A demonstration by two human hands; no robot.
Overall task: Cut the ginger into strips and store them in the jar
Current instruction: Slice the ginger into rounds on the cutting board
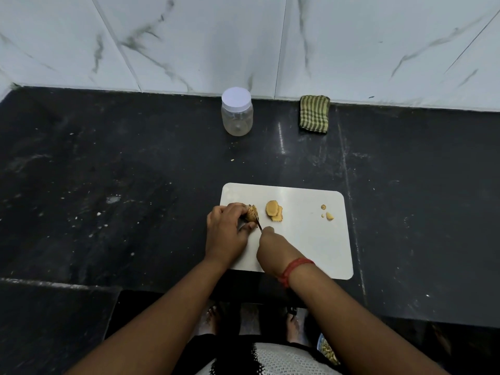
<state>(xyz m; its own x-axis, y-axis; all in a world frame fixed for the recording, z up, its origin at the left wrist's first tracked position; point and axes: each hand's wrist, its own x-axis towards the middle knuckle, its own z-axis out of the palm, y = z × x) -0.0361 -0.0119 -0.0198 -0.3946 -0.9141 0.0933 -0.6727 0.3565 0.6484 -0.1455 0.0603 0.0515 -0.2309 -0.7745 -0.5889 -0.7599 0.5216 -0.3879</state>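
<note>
A black stone counter (135,171), speckled and scuffed, runs up to a wall (243,36) of white marble-look tiles with grey veins. On the counter lies a white rectangular board (311,239) with rounded corners, smooth and matte.

Both forearms reach forward over the near edge of the board. The left hand (226,234) sits on the board's left end, palm down, fingers curled over a knobbly, tan-skinned piece of ginger (251,213) and pinning it to the board. The right hand (270,246), wrist bent downward and wearing a red thread (293,269), is closed around a knife (259,224) handle that is hidden in the fist; the thin dark blade meets the ginger's cut end, just right of the left fingertips.

Beyond the board, by the wall, stands a clear round plastic jar (237,115) with a white lid on. To the jar's right lies a folded green-striped cloth (314,114).

Right of the ginger on the board lie a few overlapping pale yellow slices (274,211). Near the board's right end are small scraps (328,213).
</note>
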